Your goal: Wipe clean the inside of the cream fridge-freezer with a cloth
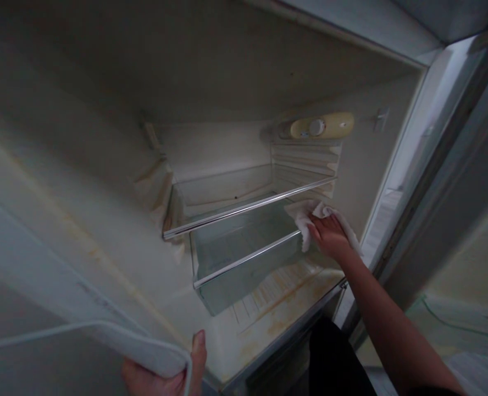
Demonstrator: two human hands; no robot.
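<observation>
Head view: white cloth [310, 215] lies bunched under and just beyond the right hand [330, 235], against the fridge wall beside the glass shelf [244, 209]; likely soft, light and limp, best pinned under a flat palm. Right hand spread flat, pressing the cloth. Left hand [161, 377] clamps the door edge [104, 335].

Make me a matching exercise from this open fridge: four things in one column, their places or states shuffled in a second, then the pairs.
1. white cloth
2. left hand
3. yellowed thermostat dial housing
4. clear glass shelf with metal edge

A. upper back wall
B. gripping the white door edge
C. under the right hand
D. across the compartment's middle

Pairs: 1-C, 2-B, 3-A, 4-D
</observation>
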